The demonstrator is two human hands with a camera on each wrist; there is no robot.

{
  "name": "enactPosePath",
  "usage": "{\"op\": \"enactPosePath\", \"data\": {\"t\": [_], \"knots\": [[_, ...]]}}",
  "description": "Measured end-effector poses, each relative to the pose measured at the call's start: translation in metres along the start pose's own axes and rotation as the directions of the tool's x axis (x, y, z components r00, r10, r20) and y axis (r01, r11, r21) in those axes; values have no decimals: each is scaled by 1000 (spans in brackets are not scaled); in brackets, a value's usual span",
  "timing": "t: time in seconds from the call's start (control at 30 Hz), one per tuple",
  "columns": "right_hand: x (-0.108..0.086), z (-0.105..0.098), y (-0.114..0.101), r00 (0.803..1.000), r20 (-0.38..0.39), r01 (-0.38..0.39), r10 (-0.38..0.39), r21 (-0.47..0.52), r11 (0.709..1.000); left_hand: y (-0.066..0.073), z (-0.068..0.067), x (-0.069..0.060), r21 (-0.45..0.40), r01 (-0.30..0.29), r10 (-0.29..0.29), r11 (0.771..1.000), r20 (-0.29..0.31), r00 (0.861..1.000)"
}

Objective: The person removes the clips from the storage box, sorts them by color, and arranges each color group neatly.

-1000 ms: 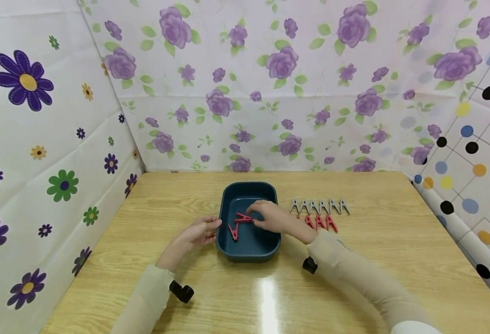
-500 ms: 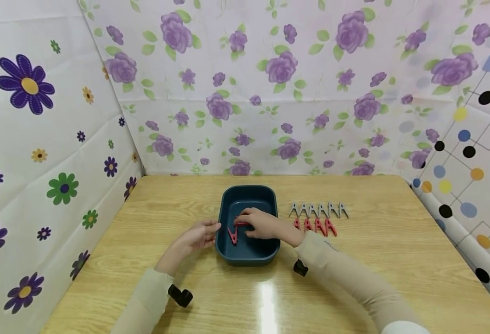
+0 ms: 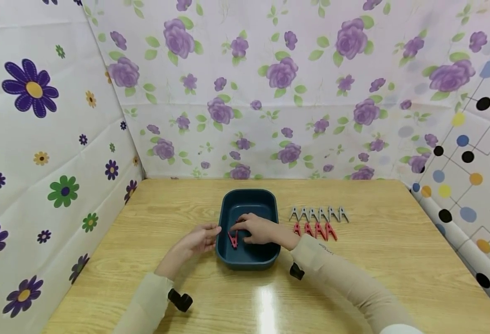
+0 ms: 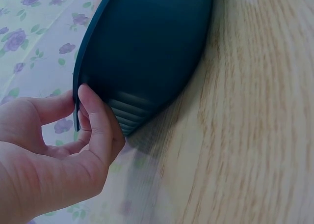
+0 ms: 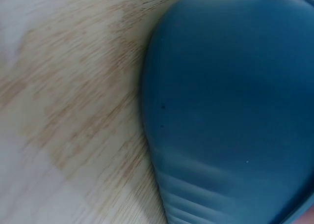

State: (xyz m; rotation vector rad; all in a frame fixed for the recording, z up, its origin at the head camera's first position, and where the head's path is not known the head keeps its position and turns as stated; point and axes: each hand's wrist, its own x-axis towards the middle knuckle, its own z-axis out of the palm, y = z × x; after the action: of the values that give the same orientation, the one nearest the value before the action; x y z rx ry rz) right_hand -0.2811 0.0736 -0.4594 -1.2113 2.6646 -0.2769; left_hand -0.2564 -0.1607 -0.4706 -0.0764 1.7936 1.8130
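A dark blue plastic bin (image 3: 249, 266) stands on the table. My left hand (image 3: 200, 239) pinches its left rim between thumb and fingers, as the left wrist view shows with the hand (image 4: 73, 150) at the edge of the bin (image 4: 147, 42). Inside the bin my right hand (image 3: 258, 228) reaches in over the right wall, fingertips at the upper end of a red clothespin (image 3: 234, 241) lying on the bin floor. Its palm and fingers cover the spot beside it, so whether it grips anything is hidden. In the right wrist view the bin's outer wall (image 5: 230, 96) blocks nearly everything.
Right of the bin, a row of several grey clothespins (image 3: 321, 214) lies behind a row of several red clothespins (image 3: 318, 231) on the wooden table (image 3: 178, 204). Flowered cloth (image 3: 245, 93) hangs behind the table, with patterned cloth along both sides.
My right hand has moved left and slightly nearer within the bin. A second red clothespin, visible a second ago, is now hidden by that hand. The left hand stays at the rim.
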Motion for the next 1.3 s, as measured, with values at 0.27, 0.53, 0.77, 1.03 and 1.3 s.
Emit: {"op": "enactPosePath", "data": {"t": [0.27, 0.53, 0.77, 1.03, 1.3], "knots": [[4, 0, 3, 997, 25, -77, 78, -34, 996, 0, 0, 0, -7, -21, 21, 1000, 0, 1000], [2, -1, 0, 977, 59, -200, 204, -62, 978, -3, 0, 1, -13, -14, 14, 1000, -13, 1000], [1, -4, 1, 971, -32, -239, 237, -88, 967, -3, -1, -1, -13, -22, 22, 1000, -4, 1000], [-2, -1, 3, 963, -78, -268, 259, -153, 951, -5, 0, -1, -17, -14, 13, 1000, -15, 1000], [-2, -2, 5, 950, -118, -298, 289, -73, 952, -4, 0, 0, -21, -6, 5, 1000, -22, 1000]]}}
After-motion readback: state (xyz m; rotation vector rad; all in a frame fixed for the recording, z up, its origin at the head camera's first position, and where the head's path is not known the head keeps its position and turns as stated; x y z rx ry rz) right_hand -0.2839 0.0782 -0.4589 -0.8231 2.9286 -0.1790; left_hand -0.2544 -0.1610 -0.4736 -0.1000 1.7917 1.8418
